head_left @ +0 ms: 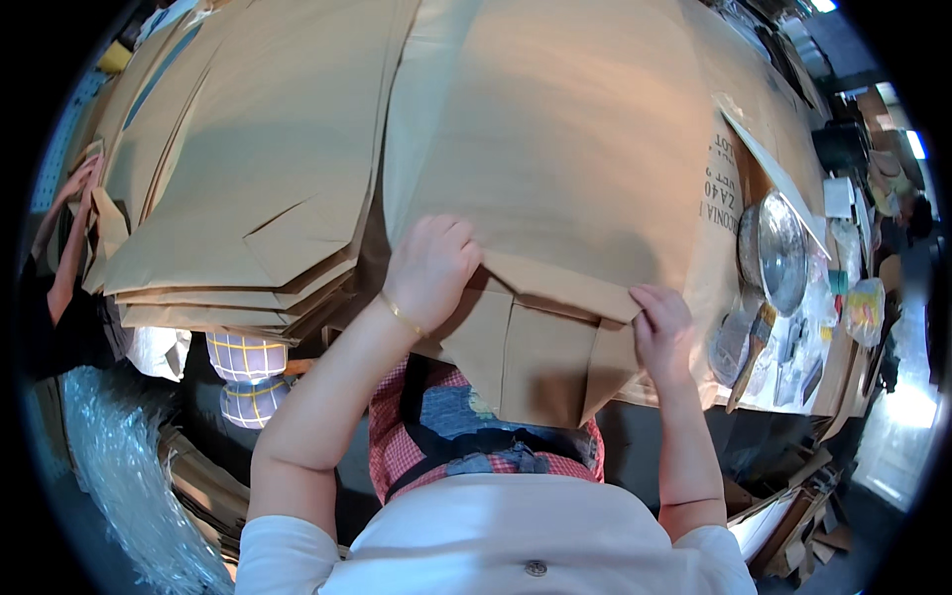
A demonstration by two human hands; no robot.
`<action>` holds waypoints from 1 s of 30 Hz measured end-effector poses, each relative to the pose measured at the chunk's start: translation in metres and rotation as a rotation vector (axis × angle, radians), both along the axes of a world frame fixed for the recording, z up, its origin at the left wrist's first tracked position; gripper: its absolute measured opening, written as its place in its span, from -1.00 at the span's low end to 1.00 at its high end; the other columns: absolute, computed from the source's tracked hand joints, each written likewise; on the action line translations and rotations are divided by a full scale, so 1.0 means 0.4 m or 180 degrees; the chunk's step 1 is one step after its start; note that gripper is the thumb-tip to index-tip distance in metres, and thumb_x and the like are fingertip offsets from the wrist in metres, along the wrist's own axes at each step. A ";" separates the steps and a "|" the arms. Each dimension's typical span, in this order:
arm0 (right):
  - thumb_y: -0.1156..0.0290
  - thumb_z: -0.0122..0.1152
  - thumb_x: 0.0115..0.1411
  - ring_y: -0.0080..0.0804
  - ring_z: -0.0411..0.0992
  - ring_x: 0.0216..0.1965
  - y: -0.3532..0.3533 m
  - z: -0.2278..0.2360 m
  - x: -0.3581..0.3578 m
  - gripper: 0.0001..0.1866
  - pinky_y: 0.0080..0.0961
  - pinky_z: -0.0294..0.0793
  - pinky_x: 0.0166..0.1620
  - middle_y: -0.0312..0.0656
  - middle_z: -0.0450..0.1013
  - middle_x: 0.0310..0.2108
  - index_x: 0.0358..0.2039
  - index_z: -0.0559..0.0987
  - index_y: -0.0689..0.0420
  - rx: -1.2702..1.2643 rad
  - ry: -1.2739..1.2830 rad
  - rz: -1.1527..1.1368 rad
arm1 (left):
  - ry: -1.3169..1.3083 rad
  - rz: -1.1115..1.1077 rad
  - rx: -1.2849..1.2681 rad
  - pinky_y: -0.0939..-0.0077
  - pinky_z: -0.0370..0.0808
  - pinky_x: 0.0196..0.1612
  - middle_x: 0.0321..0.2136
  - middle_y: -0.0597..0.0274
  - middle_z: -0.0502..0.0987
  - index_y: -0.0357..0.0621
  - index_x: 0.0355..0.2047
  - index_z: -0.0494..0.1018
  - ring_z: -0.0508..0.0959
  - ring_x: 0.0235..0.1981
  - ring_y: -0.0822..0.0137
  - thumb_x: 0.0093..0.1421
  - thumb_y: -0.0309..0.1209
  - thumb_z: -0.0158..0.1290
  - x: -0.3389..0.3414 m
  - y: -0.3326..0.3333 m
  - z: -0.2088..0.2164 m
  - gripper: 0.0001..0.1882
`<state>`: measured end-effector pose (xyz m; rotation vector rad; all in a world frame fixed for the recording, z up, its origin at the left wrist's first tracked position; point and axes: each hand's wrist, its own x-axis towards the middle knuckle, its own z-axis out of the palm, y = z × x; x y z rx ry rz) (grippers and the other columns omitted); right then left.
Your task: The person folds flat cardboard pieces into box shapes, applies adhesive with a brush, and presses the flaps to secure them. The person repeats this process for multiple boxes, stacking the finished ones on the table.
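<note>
A large brown paper bag (pixel 555 178) lies across the table in front of me, its folded end (pixel 543 357) hanging over the near edge toward my lap. My left hand (pixel 436 263) is closed on the left side of the fold, fingers curled over the paper. At the fold's right corner my right hand (pixel 662 327) pinches the paper between thumb and fingers. Between the hands the upper layer stands slightly lifted, and a creased rectangular flap shows below it. The fingertips under the paper are hidden.
A stack of similar paper bags (pixel 248 208) lies on the left. On the right stand a metal bowl (pixel 773 253) and a brush (pixel 754 352) beside clear plastic bags. Another person's hands (pixel 81 183) hold paper at far left. Shredded plastic strands (pixel 139 476) fill the lower left.
</note>
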<state>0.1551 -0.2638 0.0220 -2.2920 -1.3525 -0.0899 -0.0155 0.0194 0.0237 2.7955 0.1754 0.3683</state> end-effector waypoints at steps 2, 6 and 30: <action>0.56 0.23 -0.11 -0.06 0.42 -0.02 -0.008 0.008 -0.037 -0.53 -0.22 0.41 0.06 -0.04 0.44 -0.02 -0.09 0.51 0.21 -0.0291 -0.0042 0.0077 | 0.0258 0.0153 0.0465 0.27 0.39 0.01 -0.19 0.08 0.47 -0.27 -0.19 0.47 0.43 -0.05 0.07 -0.05 -0.54 0.03 -0.029 -0.044 -0.001 -0.66; 0.28 0.26 -0.03 -0.10 0.22 0.22 0.043 0.027 -0.106 -0.29 -0.17 0.14 0.26 0.00 0.28 0.17 0.15 0.32 0.23 -0.0774 -0.0110 0.0421 | 0.0535 -0.0228 -0.0018 0.11 0.09 0.30 0.17 -0.19 0.26 -0.42 0.09 0.28 0.20 0.25 -0.07 -0.05 -0.39 0.02 -0.040 -0.119 0.017 -0.35; 0.22 0.29 0.02 -0.03 0.07 0.30 -0.035 -0.040 -0.098 -0.23 -0.12 0.04 0.33 0.06 0.13 0.26 0.20 0.25 0.25 -0.0252 0.0209 0.0166 | 0.0493 0.0092 0.0454 0.04 -0.13 0.36 0.30 -0.20 0.01 -0.31 0.29 0.03 -0.02 0.34 -0.12 0.05 0.11 0.05 -0.081 -0.116 -0.054 -0.03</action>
